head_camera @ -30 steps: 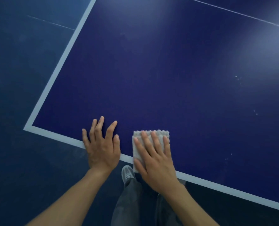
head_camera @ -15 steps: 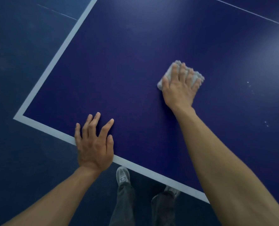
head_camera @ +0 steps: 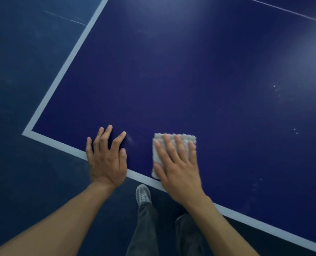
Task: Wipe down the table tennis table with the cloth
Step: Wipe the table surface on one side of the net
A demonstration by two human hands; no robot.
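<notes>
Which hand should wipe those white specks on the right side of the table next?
Right. The right hand lies flat on the cloth, on the specks' side. The left hand rests bare on the table near its corner, farther away.

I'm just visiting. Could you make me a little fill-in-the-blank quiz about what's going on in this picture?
1. The right hand presses a pale ____ onto the table.
2. The left hand rests flat and holds ____.
3. The table top is dark ____.
4. Near the table's edge, one grey ____ shows on the floor.

Missing words: cloth; nothing; blue; shoe.
</notes>
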